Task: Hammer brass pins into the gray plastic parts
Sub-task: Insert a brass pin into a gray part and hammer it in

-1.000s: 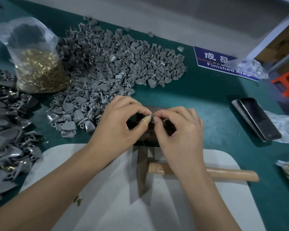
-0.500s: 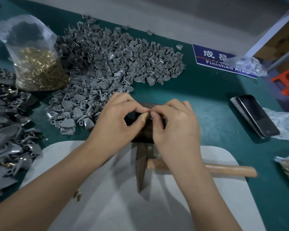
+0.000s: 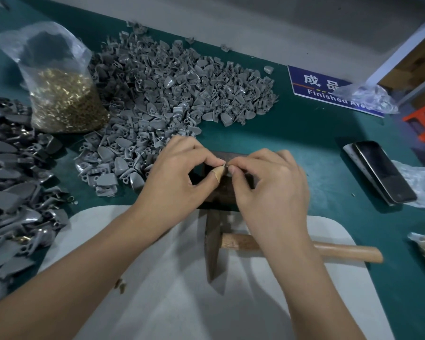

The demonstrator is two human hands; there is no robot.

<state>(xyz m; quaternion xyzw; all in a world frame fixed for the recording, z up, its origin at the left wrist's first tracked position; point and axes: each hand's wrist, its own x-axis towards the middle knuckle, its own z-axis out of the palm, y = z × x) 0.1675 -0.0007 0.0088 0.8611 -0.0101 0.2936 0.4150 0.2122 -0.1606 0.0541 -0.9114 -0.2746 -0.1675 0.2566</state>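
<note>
Brass barely shows here: whatever pin is in play is hidden between the fingertips, too small to make out. Left hand [image 3: 179, 177] and right hand [image 3: 268, 182] meet fingertip to fingertip over a dark block [image 3: 227, 192], each pinching a small piece at the join; the left thumb wears a tan wrap. Likely step: seating a pin in a gray part by hand before striking. Hammer [image 3: 302, 249] lies untouched on the white pad [image 3: 157, 290], handle passing under the right wrist, head pointing toward the block. Stock of gray plastic parts [image 3: 172, 94] heaped just beyond the left hand; bag of brass pins [image 3: 64, 99] behind and left of it; darker pile of parts [image 3: 8, 180] at far left. Phone [image 3: 383, 171] well apart on the right, on the green mat [image 3: 304, 133]. Risks, as judged: pin set crooked, so a blow bends it or splits the plastic; pin dropped into the heap and lost; part sliding on the block once one hand lets go for the hammer; fingers close to the strike point, thumb especially
</note>
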